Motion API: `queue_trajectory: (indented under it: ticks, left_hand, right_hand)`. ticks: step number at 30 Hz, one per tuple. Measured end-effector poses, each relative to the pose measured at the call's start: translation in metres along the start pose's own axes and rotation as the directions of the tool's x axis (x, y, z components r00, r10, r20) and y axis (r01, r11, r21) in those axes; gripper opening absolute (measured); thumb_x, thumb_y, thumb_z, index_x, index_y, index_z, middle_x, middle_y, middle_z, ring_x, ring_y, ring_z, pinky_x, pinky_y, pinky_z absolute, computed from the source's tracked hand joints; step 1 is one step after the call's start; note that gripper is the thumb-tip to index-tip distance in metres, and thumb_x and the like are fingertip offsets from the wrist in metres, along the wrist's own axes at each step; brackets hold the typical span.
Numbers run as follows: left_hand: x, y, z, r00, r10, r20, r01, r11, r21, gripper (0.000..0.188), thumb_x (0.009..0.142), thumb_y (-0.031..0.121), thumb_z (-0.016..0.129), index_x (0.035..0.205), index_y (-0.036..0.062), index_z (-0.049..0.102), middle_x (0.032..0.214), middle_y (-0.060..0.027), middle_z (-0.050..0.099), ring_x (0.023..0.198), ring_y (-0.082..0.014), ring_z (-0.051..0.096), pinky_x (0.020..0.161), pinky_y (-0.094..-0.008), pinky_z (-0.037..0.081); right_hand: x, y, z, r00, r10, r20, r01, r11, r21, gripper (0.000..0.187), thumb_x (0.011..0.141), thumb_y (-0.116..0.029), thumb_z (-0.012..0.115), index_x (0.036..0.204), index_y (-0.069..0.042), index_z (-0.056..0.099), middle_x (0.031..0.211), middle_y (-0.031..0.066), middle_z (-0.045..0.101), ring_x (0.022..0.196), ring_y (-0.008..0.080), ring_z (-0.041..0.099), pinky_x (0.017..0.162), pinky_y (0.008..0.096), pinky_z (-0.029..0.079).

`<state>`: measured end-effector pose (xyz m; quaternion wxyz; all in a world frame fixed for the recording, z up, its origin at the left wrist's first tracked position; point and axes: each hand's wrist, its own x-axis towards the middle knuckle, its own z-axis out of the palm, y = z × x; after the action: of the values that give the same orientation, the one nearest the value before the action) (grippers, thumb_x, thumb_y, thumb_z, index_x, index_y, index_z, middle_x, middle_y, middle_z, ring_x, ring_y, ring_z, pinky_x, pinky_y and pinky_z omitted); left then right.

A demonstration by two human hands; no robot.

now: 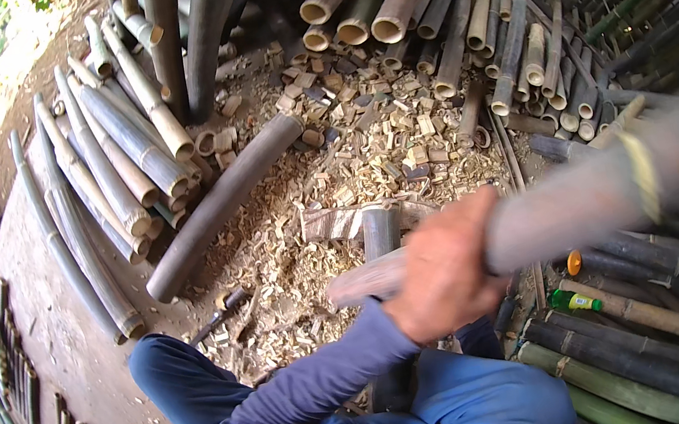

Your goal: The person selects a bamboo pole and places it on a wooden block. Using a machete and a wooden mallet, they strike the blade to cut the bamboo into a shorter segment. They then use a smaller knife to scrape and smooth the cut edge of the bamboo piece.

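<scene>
Reference for all places: split block of pale brown wood [325,224], set among cream-coloured and dark bamboo chips [393,127]. Well left of the block: long, round grey and tan bamboo poles [136,147], laid side by side. Between these and the block: one thick, brown-grey bamboo pole [224,206], lying aslant. Left of the block, nearer the body: small dark-handled tool [234,300], type unclear. At the block's near side: smooth grey cylindrical bamboo section [380,232], lower part hidden; upright or tilted, impossible to tell. Right of the block and nearer the body: left hand [452,265], fingers wrapped around the narrow handle of a stout grey-brown wooden club [572,204]; thick, yellow-banded end extending far right of the block, blurred. Beneath: dark blue cuff [479,339], apparently of the right arm; right hand hidden, grip impossible to tell. Right of the block, farther off: stacked hollow tan bamboo tubes [459,39]; nearer: green bottle [574,299]. Step in hand, by judgement: wielding the club above the bamboo section; contact not discernible. Next move: probably calling for a firm handle grip and control of the heavy end.
</scene>
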<state>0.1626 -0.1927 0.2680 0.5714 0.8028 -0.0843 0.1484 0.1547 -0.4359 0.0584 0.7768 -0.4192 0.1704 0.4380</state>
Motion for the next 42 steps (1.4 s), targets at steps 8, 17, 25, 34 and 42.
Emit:
queue_trajectory:
  ticks: [8, 17, 25, 34, 42]
  left_hand:
    - [0.013, 0.034, 0.051, 0.948, 0.267, -0.174, -0.267, 0.963, 0.024, 0.052, 0.074, 0.013, 0.066, 0.123, -0.0013, 0.056, 0.105, -0.0112, 0.057, 0.096, -0.0264, 0.059, 0.084, -0.0387, 0.045]
    - [0.023, 0.006, 0.047, 0.906, 0.228, -0.356, -0.220, 0.973, 0.062, 0.038, 0.079, 0.015, 0.062, 0.113, -0.0009, 0.064, 0.104, -0.0108, 0.062, 0.092, -0.0224, 0.062, 0.081, -0.0366, 0.049]
    - [0.030, 0.003, 0.042, 0.890, 0.214, -0.403, -0.211, 0.976, 0.052, 0.037, 0.078, 0.016, 0.064, 0.112, 0.0003, 0.064, 0.101, -0.0082, 0.061, 0.089, -0.0201, 0.061, 0.077, -0.0345, 0.047]
    - [0.029, -0.008, 0.034, 0.958, 0.257, -0.130, -0.266, 0.962, -0.060, 0.051, 0.073, 0.020, 0.068, 0.118, -0.0004, 0.059, 0.096, -0.0059, 0.054, 0.092, -0.0216, 0.056, 0.076, -0.0358, 0.041]
    - [0.029, -0.001, 0.040, 0.965, 0.260, -0.046, -0.262, 0.964, -0.052, 0.049, 0.070, 0.013, 0.070, 0.115, 0.0014, 0.056, 0.095, -0.0074, 0.054, 0.096, -0.0261, 0.058, 0.081, -0.0392, 0.043]
  right_hand:
    - [0.008, -0.037, 0.042, 0.986, -0.133, -0.099, 0.059, 0.837, -0.543, 0.025, 0.093, -0.021, 0.068, 0.111, -0.005, 0.061, 0.087, 0.0121, 0.067, 0.076, 0.0282, 0.068, 0.065, 0.0423, 0.055]
    - [0.044, -0.067, 0.075, 0.982, -0.180, 0.059, 0.087, 0.154, -0.984, 0.023, 0.093, -0.023, 0.067, 0.108, -0.006, 0.061, 0.086, 0.0124, 0.067, 0.076, 0.0295, 0.068, 0.067, 0.0431, 0.055]
    - [0.045, -0.089, 0.100, 0.981, -0.108, 0.159, 0.095, -0.448, -0.889, 0.022, 0.094, -0.024, 0.066, 0.105, -0.006, 0.061, 0.085, 0.0126, 0.067, 0.076, 0.0306, 0.068, 0.068, 0.0438, 0.055]
    - [0.054, -0.125, 0.134, 0.991, -0.040, 0.125, 0.054, -0.742, -0.668, 0.021, 0.094, -0.026, 0.065, 0.102, -0.007, 0.061, 0.083, 0.0128, 0.067, 0.076, 0.0319, 0.068, 0.070, 0.0446, 0.055]
    - [0.058, -0.143, 0.150, 0.994, -0.034, 0.102, 0.029, -0.829, -0.559, 0.022, 0.096, -0.027, 0.063, 0.099, -0.006, 0.061, 0.079, 0.0131, 0.065, 0.072, 0.0320, 0.067, 0.068, 0.0447, 0.054]
